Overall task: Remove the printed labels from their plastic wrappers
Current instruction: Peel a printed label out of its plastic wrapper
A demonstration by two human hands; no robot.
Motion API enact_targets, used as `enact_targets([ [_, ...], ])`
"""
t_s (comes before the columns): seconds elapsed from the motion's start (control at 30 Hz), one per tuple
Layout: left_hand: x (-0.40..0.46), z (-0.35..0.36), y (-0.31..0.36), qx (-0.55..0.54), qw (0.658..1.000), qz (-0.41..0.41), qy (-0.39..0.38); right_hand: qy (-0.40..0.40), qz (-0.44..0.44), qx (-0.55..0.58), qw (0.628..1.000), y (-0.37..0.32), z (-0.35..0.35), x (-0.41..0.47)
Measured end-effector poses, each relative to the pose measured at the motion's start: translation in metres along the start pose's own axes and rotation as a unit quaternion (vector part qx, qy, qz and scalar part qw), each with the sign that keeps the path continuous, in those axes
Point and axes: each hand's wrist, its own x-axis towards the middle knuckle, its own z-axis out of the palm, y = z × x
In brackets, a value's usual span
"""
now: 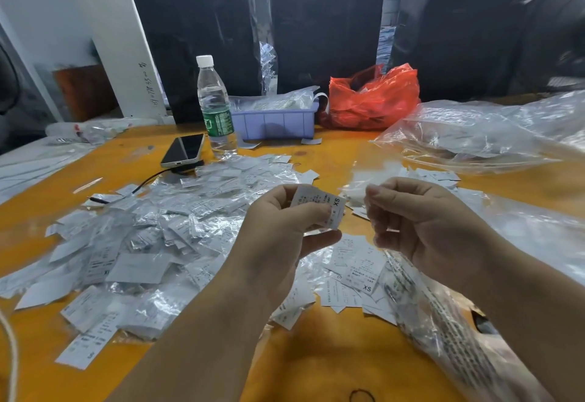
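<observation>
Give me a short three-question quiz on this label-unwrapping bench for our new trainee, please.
1. True or false: the left hand pinches a printed label marked XS.
2. Which stands nearest the smartphone? A) red plastic bag B) water bottle C) blue plastic tray
3. Fill in: the bottle's cap is ____.

Key: 1 true; 2 B; 3 white.

two bare forearms reach forward side by side. the left hand [285, 230] pinches something between thumb and fingers; the right hand [421, 221] is curled, fingertips pinched together.
</observation>
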Motion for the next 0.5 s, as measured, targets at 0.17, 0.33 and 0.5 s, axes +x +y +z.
enact_targets([
  [0.17, -0.0021, 0.0022, 0.0002, 0.012, 0.999, -0.005, -0.038, 0.017, -0.009, 0.011, 1.0, 0.0005, -0.0014, 0.0012],
  [0.33, -0.0062, 0.0046, 0.001, 0.008, 0.998, -0.013, -0.063, 0.01, -0.015, 0.027, 0.999, 0.0024, -0.0011, 0.0017],
  [0.5, -0.0066, 0.0055, 0.0013, 0.004, 0.998, -0.016, -0.066, -0.008, -0.013, 0.049, 0.999, 0.0048, 0.0008, 0.0026],
])
